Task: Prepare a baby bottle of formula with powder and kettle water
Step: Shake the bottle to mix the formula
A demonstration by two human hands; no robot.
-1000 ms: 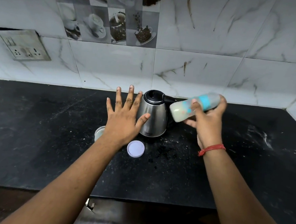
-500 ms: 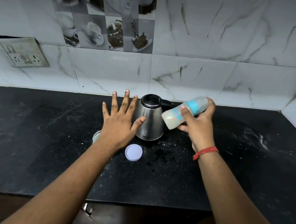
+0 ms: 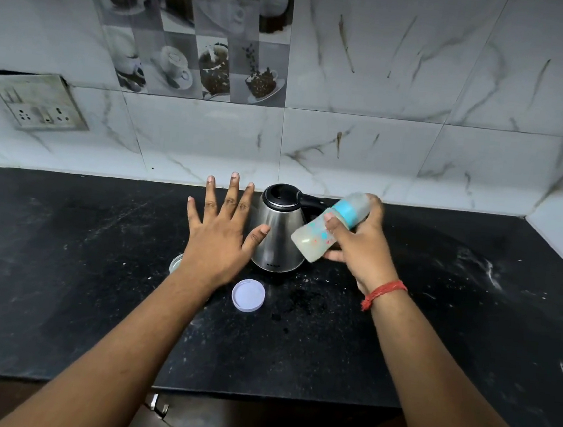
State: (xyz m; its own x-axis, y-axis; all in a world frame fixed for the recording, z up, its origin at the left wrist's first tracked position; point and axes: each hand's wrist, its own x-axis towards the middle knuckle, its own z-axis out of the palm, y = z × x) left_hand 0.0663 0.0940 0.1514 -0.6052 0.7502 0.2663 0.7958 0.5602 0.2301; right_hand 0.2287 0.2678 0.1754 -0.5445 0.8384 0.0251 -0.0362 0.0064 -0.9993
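Bottle (image 3: pixel 328 227) of milky formula: item in use, tilted, teat end up and right, in front of the steel kettle (image 3: pixel 280 228). Left to right on the black counter (image 3: pixel 62 261): wall socket (image 3: pixel 38 103); left hand (image 3: pixel 221 235), fingers spread flat, holding nothing; white lid (image 3: pixel 248 295); kettle; right hand (image 3: pixel 361 245), fingers curled round the bottle's middle. Handling, by estimate: light, stiff plastic, possibly slippery; best gripped mid-body below the blue collar.

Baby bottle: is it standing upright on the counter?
No: the right hand holds the baby bottle tilted in the air beside the kettle.
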